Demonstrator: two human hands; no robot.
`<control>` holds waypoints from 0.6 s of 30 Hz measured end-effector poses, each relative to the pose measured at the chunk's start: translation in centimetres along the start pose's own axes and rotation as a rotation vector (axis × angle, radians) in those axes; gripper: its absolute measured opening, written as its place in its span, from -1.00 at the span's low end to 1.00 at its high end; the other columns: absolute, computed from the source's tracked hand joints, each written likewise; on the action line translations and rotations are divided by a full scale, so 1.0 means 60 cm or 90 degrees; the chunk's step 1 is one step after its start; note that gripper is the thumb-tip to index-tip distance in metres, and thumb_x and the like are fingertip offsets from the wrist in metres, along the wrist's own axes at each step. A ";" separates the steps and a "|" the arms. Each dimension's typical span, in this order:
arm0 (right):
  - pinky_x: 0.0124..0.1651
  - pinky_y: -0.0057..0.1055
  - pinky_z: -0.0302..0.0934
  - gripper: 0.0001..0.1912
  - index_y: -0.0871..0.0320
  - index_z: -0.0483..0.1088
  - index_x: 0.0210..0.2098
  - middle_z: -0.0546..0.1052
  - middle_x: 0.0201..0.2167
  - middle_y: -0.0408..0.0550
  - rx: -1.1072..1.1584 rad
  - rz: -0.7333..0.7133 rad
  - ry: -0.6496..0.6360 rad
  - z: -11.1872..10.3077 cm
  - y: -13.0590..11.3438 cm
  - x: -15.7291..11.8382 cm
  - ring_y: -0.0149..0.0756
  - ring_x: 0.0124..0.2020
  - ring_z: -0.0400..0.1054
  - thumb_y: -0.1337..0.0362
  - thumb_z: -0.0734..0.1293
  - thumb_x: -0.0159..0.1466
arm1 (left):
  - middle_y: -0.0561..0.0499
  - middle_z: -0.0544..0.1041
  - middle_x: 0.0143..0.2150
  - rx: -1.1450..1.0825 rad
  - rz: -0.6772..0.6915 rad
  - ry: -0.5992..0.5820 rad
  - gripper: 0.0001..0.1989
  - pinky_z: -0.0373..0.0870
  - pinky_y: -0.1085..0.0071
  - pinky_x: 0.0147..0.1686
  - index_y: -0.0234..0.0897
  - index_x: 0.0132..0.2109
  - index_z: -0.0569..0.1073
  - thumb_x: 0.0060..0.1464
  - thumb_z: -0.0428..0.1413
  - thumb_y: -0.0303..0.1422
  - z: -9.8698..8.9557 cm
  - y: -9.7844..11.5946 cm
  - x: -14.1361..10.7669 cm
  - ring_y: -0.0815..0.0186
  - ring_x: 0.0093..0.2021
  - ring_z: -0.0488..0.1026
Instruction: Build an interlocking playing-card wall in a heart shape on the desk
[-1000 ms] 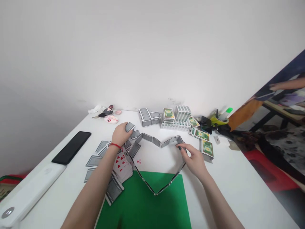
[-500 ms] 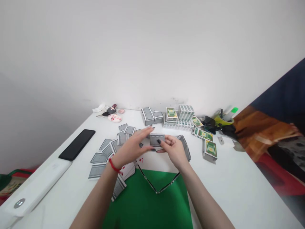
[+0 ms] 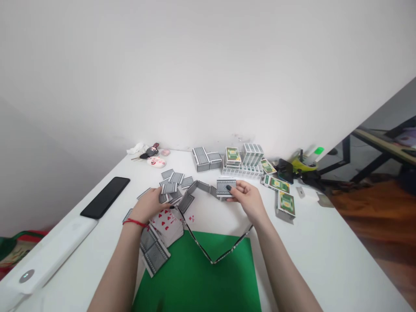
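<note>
In my right hand (image 3: 249,199), closed with the thumb in front, is a folded playing card (image 3: 223,187) with a grey patterned back. It is held upright over the far right part of a chain of folded cards (image 3: 204,186) standing on edge in a rough ring. My left hand (image 3: 151,207), wearing a red string, reaches over scattered grey-backed folded cards (image 3: 169,188). Its thumb is stretched apart from the fingers, whose tips are partly hidden. Beneath and beside it lie face-up heart cards (image 3: 168,225) and more folded cards (image 3: 156,255).
A green mat (image 3: 201,286) lies in front on the white table. Card boxes (image 3: 242,171) and grey folded-card blocks (image 3: 201,158) stand by the wall. Loose card boxes (image 3: 286,204) are at right, near a yellow cup (image 3: 303,164). A phone (image 3: 105,197) and keys (image 3: 151,151) lie left.
My left hand has moved left, away from the held card to the scattered cards. My right hand has shifted slightly right with its card. The person at the right edge has left the view.
</note>
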State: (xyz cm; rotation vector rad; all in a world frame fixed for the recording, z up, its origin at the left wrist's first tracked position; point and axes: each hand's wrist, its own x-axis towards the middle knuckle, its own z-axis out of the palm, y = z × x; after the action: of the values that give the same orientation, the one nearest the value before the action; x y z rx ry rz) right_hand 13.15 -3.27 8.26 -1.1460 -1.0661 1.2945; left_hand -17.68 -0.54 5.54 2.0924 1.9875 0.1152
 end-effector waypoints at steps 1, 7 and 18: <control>-0.40 -0.35 0.41 -0.66 0.17 0.42 -0.36 0.57 -0.41 -0.08 -0.004 0.001 -0.006 0.000 -0.001 0.002 -0.27 -0.40 0.46 0.09 0.43 -0.05 | -0.25 0.41 -0.03 -0.016 0.002 0.005 -0.40 0.28 0.25 -0.07 -0.32 0.00 0.33 -0.18 0.13 -0.08 -0.005 0.000 0.000 0.02 -0.02 0.35; -0.41 -0.38 0.41 -0.69 0.17 0.43 -0.37 0.56 -0.46 -0.11 -0.017 0.005 -0.013 -0.002 -0.007 0.003 -0.31 -0.45 0.45 0.09 0.41 -0.03 | -0.23 0.30 0.03 -0.085 -0.011 0.012 -0.22 0.22 0.23 0.02 -0.33 0.19 0.19 -0.16 0.09 -0.02 -0.022 0.001 0.001 0.04 0.03 0.31; -0.44 -0.40 0.39 -0.67 0.17 0.42 -0.33 0.56 -0.45 -0.11 -0.002 0.014 -0.017 0.002 -0.007 0.001 -0.32 -0.46 0.44 0.10 0.42 -0.03 | -0.15 0.22 0.15 -0.721 0.026 0.035 -0.42 0.46 0.33 -0.38 -0.09 0.23 0.10 0.07 -0.07 -0.11 -0.103 0.060 -0.012 0.30 -0.27 0.45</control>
State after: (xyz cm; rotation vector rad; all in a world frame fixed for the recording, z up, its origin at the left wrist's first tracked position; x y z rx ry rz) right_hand 13.10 -3.21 8.69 -1.1492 -1.0779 1.3287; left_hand -15.64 -0.57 12.44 1.3461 1.3312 1.0290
